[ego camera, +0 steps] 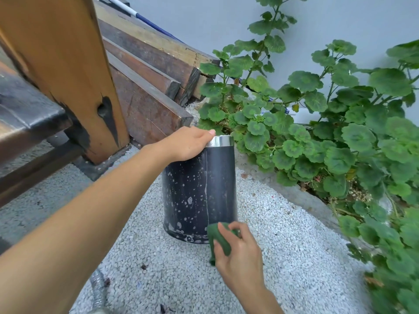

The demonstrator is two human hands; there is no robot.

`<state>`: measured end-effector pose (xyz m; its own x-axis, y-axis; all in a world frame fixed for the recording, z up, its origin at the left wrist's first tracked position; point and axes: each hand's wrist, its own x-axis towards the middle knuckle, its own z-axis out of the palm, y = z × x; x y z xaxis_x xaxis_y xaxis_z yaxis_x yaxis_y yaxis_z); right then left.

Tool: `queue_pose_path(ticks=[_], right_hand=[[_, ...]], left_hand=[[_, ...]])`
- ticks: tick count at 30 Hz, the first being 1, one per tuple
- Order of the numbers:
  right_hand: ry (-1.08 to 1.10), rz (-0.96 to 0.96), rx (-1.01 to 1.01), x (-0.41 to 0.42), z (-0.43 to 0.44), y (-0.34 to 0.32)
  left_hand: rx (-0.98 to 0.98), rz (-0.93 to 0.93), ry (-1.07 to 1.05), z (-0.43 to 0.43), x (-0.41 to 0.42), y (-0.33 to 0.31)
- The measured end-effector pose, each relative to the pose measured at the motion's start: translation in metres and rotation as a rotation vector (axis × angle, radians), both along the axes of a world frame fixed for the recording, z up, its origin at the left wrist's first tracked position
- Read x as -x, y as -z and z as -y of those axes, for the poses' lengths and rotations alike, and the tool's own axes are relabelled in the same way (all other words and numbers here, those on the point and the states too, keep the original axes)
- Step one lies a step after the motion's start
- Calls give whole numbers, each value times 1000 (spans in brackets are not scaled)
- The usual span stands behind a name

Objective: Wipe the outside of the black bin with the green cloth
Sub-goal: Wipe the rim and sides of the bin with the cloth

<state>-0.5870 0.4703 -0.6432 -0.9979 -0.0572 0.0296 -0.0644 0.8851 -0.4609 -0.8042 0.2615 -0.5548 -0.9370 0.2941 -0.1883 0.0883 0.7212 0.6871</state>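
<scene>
On pale gravel [283, 257] beside leafy plants [328, 137] at three o'clock, the speckled black bin [199, 189] stands upright, left hand [188, 143] curled over its silver rim, right hand [238, 252] pinching the green cloth [217, 239] against its base.

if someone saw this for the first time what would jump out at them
The black bin stands mid-frame on pale gravel, its side speckled with white spots. The left hand rests on its shiny top rim, while the right hand presses a green cloth at its base. Leafy green plants crowd the right side.
</scene>
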Motion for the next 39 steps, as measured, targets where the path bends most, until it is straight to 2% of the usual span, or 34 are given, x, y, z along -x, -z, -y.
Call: queue_pose_path(ticks=[7, 9, 12, 17, 19, 21, 26, 35, 39], right_hand=[[49, 62, 28, -22, -18, -2], [131, 3, 143, -10, -21, -20], [241, -209, 218, 23, -25, -52], [235, -363, 133, 88, -21, -92], [211, -372, 95, 104, -13, -96], [182, -365, 70, 113, -3, -93], [187, -307, 2, 102, 5, -65], [239, -3, 73, 1, 6, 21], [232, 74, 48, -34, 7, 41]], left_hand=[[119, -128, 254, -46, -28, 1], [122, -138, 270, -64, -34, 0], [105, -124, 273, -78, -35, -1], [-77, -44, 179, -69, -30, -9], [-18, -55, 136, -65, -27, -12], [45, -54, 117, -59, -26, -10], [1, 0, 103, -54, -24, -6], [72, 14, 132, -58, -14, -2], [96, 19, 142, -58, -13, 1]])
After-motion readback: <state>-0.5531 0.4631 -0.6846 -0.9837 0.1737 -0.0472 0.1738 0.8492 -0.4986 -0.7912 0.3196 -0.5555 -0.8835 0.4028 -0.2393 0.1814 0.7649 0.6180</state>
